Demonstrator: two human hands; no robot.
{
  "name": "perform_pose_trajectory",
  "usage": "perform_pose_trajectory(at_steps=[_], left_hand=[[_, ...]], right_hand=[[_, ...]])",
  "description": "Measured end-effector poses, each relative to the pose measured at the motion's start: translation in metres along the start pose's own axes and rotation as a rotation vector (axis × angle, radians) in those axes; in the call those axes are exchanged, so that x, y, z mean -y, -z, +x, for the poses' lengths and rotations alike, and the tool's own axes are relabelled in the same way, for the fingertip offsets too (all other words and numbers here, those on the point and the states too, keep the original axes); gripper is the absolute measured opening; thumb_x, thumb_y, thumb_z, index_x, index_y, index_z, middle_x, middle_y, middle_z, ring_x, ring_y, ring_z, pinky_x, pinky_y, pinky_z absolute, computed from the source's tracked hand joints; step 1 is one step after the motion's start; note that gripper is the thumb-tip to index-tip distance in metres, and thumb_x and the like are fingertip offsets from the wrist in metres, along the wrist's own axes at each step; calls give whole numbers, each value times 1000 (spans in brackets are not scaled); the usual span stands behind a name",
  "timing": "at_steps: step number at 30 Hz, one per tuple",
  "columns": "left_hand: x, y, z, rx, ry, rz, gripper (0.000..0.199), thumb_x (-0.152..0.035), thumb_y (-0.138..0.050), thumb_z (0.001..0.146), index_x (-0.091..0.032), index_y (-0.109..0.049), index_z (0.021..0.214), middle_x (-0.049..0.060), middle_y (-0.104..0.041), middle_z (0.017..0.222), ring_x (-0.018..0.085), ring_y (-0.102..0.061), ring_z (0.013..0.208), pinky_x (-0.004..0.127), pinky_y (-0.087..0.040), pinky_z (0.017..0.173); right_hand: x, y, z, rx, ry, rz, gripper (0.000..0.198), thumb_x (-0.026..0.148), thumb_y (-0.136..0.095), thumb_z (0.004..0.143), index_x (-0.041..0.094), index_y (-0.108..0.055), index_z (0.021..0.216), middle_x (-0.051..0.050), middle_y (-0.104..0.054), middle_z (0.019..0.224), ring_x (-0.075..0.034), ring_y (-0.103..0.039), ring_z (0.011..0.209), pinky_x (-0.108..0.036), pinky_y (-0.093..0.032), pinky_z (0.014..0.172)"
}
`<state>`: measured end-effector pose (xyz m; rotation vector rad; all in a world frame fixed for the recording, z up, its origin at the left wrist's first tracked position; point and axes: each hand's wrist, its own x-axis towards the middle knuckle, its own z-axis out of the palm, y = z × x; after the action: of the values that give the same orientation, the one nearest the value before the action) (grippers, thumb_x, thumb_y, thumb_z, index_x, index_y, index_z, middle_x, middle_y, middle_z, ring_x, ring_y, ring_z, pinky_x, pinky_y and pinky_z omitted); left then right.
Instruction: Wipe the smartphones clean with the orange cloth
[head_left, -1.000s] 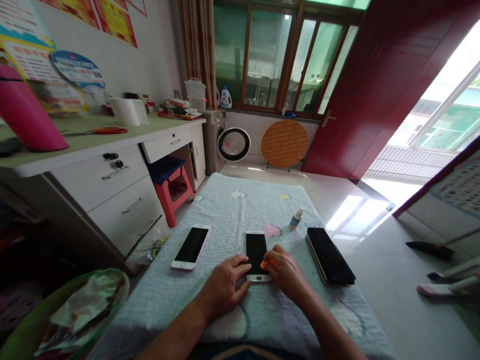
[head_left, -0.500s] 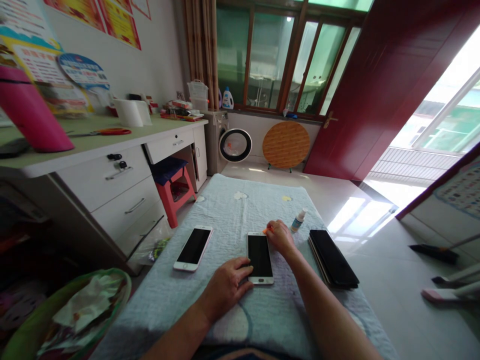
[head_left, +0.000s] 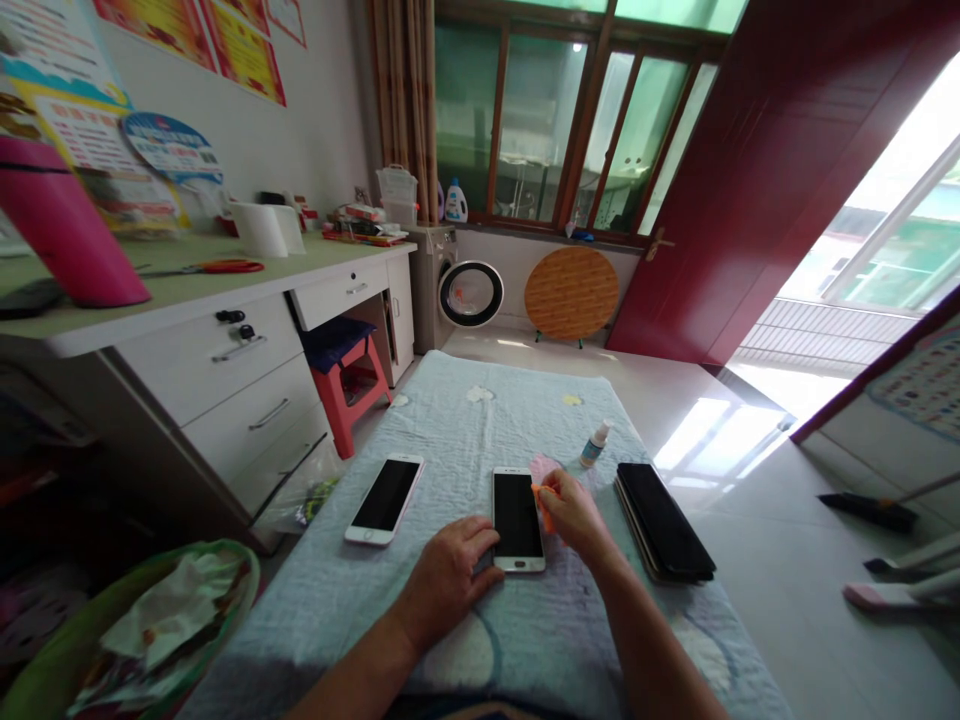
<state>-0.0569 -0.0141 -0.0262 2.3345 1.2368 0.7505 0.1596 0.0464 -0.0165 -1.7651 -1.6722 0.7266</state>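
A white smartphone (head_left: 517, 515) with a dark screen lies face up on the cloth-covered table (head_left: 450, 400). My left hand (head_left: 454, 570) holds its lower left edge, with thumb and fingers against the side. My right hand (head_left: 574, 510) pinches a small orange piece (head_left: 547, 512) at the phone's right edge; the fingers hide part of it, and I cannot tell whether it is cloth or a tool. Another white phone (head_left: 385, 500) lies to the left. A small spray bottle (head_left: 595, 445) stands beyond my right hand. To the right rests a stack with a black device (head_left: 666, 520) on top.
A bin (head_left: 247, 580) holding crumpled paper stands at lower left. Beside the table are a red stool (head_left: 345, 395) and a white desk (head_left: 210, 370) with a pink bottle (head_left: 71, 225) and orange-handled scissors (head_left: 225, 267). A broom (head_left: 870, 508) lies at right.
My right hand has moved with the orange piece from the phone's top right corner down along its right edge. My left hand stays at the phone's lower left side.
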Motion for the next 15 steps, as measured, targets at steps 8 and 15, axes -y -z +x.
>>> perform_pose_trajectory(at_steps=[8,15], left_hand=[[2,-3,-2,-7,-12,53,32,-28,-72,81,-18,-69,111,12,-66,122,29,-61,113,45,-48,100],[0,-1,-1,-19,-63,31,29,-32,-67,85,-20,-69,111,10,-66,121,27,-62,112,42,-49,99]], right_hand=[[-4,-8,-5,-43,-72,24,13,29,-49,80,20,-55,74,1,-59,63,-15,-55,61,-23,-36,54],[5,-7,14,-35,217,-273,9,14,-54,79,18,-61,83,-3,-62,88,-15,-57,85,-24,-39,77]])
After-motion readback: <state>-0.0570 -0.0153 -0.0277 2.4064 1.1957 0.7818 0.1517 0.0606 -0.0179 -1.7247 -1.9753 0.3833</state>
